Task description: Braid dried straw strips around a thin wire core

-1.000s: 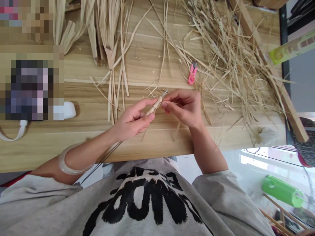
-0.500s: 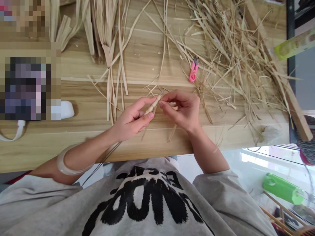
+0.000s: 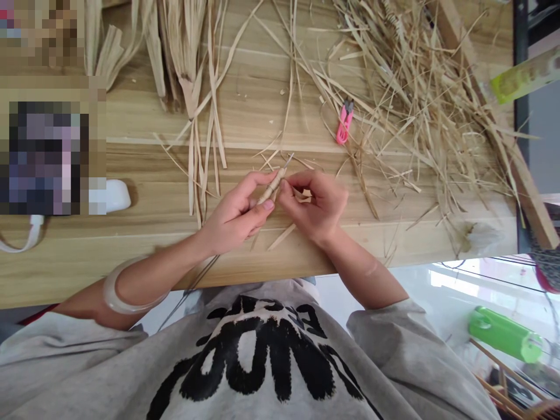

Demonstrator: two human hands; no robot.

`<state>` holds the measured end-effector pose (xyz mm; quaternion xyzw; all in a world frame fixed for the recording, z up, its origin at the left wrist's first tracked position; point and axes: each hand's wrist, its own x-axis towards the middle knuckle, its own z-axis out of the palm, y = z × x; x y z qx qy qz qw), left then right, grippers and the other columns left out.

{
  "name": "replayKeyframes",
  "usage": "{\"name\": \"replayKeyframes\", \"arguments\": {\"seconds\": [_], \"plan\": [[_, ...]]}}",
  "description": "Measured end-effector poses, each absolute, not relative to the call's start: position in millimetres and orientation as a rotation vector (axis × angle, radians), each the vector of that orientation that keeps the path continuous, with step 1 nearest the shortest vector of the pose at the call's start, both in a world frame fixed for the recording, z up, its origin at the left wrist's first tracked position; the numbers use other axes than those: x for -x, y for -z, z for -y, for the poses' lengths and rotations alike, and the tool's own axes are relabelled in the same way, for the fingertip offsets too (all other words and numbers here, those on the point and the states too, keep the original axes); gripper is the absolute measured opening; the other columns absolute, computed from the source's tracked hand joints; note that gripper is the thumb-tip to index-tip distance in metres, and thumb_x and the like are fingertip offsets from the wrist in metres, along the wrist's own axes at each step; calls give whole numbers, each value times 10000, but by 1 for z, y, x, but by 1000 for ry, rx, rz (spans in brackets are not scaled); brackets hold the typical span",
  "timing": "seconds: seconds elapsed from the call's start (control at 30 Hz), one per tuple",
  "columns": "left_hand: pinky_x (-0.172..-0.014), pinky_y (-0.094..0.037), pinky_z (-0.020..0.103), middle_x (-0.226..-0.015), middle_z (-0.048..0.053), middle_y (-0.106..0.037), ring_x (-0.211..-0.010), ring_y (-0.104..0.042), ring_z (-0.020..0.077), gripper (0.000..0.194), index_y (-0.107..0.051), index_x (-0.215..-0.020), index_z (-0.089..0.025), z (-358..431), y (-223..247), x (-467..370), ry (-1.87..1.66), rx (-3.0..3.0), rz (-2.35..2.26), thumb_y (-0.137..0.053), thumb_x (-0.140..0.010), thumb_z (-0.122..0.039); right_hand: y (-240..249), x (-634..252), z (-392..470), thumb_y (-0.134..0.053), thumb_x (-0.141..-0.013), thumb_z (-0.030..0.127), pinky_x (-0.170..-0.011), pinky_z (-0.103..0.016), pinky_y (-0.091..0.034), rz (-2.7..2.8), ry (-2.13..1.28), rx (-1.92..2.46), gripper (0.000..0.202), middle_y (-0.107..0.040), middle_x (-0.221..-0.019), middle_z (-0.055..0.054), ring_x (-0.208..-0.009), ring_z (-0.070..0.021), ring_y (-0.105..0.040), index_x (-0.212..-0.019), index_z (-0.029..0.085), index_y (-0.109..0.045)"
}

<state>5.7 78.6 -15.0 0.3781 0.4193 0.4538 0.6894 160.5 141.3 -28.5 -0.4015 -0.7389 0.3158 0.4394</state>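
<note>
Between the fingers and thumb of my left hand is a small pale wrapped piece, tilted up to the right, with a thin metallic tip sticking out of its upper end. My right hand is closed at the right side of this piece, pinching a dry straw strip whose loose end shows below the hand. The exact spot where the fingertips meet the strip is partly hidden. Pink-handled cutters lie on the wooden table beyond my right hand.
Bundled dry leaves lie at the back left. A heap of loose strips spreads along a wooden bar at the right. A white object and a cable are at the left.
My right hand has moved slightly left and turned, and the loose end of the strip has swung left. My left hand and the wrapped piece are nearly unmoved.
</note>
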Motion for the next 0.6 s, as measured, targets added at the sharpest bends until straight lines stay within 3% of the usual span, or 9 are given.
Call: {"name": "replayKeyframes", "arguments": {"seconds": [0.27, 0.47, 0.6], "plan": [[-322, -221, 116, -467, -156, -335, -321, -222, 35, 431, -416, -1265, -255, -83, 9, 1, -898, -735, -882, -637, -899, -314, 27, -167, -148, -625, -882, 438, -520, -249, -451, 1752, -1062, 938, 271, -617, -662, -1, -550, -95, -526, -767, 193, -625], [-311, -217, 109, -471, -158, -337, -322, -198, 33, 420, -417, -1255, -255, -85, 9, 3, -871, -701, -828, -635, -900, -312, 19, -166, -151, -682, -846, 470, -433, -204, -311, 1731, -1138, 950, 326, -412, -530, 65, -474, -52, -347, -699, 196, -584], [-316, -209, 110, -483, -152, -336, -327, -197, 38, 458, -395, -1322, -268, -84, 11, 3, -856, -699, -804, -606, -922, -342, 20, -163, -145, -670, -853, 456, -443, -204, -328, 1708, -1104, 976, 321, -388, -522, 70, -474, -50, -353, -701, 185, -589]]}}
